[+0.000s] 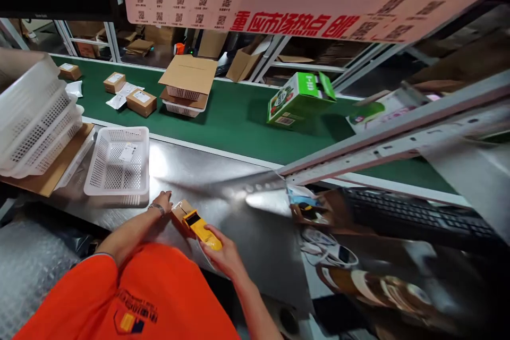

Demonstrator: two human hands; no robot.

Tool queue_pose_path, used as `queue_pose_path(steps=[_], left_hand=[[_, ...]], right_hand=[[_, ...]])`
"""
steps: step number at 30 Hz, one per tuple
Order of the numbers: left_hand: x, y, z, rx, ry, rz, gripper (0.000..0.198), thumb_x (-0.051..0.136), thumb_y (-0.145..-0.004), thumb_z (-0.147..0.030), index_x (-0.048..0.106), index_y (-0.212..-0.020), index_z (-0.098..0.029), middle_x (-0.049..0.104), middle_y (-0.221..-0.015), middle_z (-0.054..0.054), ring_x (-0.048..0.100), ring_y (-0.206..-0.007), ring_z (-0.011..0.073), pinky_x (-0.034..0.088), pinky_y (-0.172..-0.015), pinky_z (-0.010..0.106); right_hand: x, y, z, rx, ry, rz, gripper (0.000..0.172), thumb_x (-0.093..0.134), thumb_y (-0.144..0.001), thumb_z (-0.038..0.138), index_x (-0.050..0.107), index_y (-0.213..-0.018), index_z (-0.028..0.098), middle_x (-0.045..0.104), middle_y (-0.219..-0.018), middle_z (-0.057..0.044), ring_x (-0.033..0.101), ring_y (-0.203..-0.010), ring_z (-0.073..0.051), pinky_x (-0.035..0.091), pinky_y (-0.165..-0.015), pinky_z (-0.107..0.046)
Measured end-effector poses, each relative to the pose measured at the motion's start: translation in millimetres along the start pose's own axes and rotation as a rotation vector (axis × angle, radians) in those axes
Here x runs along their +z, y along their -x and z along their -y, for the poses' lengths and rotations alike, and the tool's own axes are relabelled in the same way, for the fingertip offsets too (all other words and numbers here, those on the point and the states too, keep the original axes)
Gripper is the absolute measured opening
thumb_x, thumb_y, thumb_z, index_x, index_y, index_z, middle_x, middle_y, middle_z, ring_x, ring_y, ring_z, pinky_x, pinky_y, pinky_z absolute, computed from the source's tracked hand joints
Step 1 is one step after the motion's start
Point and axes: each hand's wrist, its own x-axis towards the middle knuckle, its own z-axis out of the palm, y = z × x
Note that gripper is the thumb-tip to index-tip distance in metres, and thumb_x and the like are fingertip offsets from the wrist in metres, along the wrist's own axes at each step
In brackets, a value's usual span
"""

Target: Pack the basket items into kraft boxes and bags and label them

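Note:
My right hand [223, 251] is wrapped round a yellow handheld tool [204, 231], its dark front end lying over a small brown cardboard box [182, 210]. The box rests on the metal table [247, 234] near its front edge. Beside the box's left side is my left hand [163, 201], with a band on the wrist; its fingers are partly curled, and their hold on the box is not clear. Left of that hand stands a white perforated basket [119, 162] with a labelled packet [128, 152] in it.
Behind the table runs a green conveyor [235, 111] with small boxes [141, 102], a covered basket [185, 109] and a green carton [298, 98]. Stacked baskets [35, 117] stand left. A metal post [358, 143], keyboard [418, 218] and tape rolls [370, 286] are right.

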Motion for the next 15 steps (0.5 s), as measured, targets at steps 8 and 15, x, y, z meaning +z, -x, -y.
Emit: queue_pose_path(steps=[8,15], left_hand=[[-8.3,-15,-41,0.616,-0.173,0.374,0.061,0.100,-0.069,-0.025,0.081,-0.126,-0.015,0.068,-0.160,0.023,0.054,-0.158,0.0472,0.040,-0.137,0.055],[-1.5,-23,-55,0.809,-0.402,0.488,0.041,0.099,-0.074,-0.038,0.082,-0.108,-0.021,0.083,-0.127,0.016,0.073,-0.126,0.0379,0.053,-0.122,0.054]], right_hand=[[-10,-2,10,0.012,-0.026,0.047,0.057,0.090,-0.060,0.043,0.086,-0.114,0.024,0.089,-0.096,-0.008,0.084,-0.081,-0.032,0.070,-0.073,-0.042],[-15,0,14,-0.009,0.045,0.094,0.058,0.086,-0.067,0.047,0.086,-0.119,0.020,0.090,-0.104,-0.011,0.087,-0.091,-0.033,0.072,-0.080,-0.040]])
